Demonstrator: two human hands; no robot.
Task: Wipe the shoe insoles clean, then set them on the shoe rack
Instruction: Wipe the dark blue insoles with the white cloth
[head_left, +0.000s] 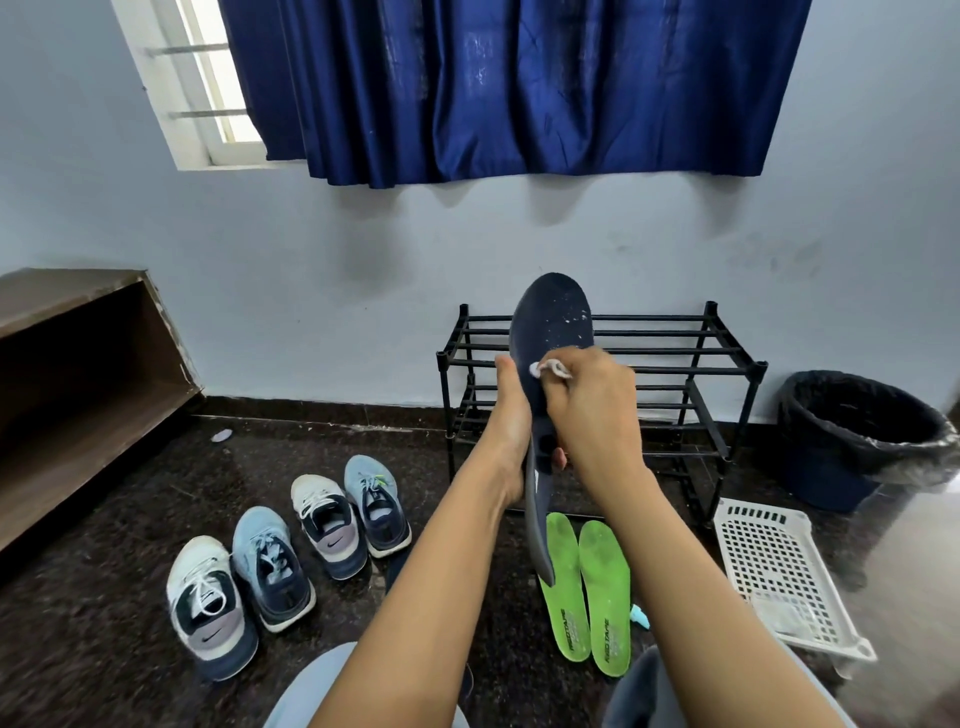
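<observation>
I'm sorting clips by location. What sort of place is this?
Probably a room in a home: a blue curtain hangs over a barred window, a black shoe rack stands against the wall, and sneakers sit on the dark floor.

Navy insole (553, 322): upright, toe up, white specks near toe.
Wipe (550, 369): white, pressed on it.
Green insoles (563, 571): flat on floor, side by side.
Shoe rack (675, 351): black, behind.
</observation>
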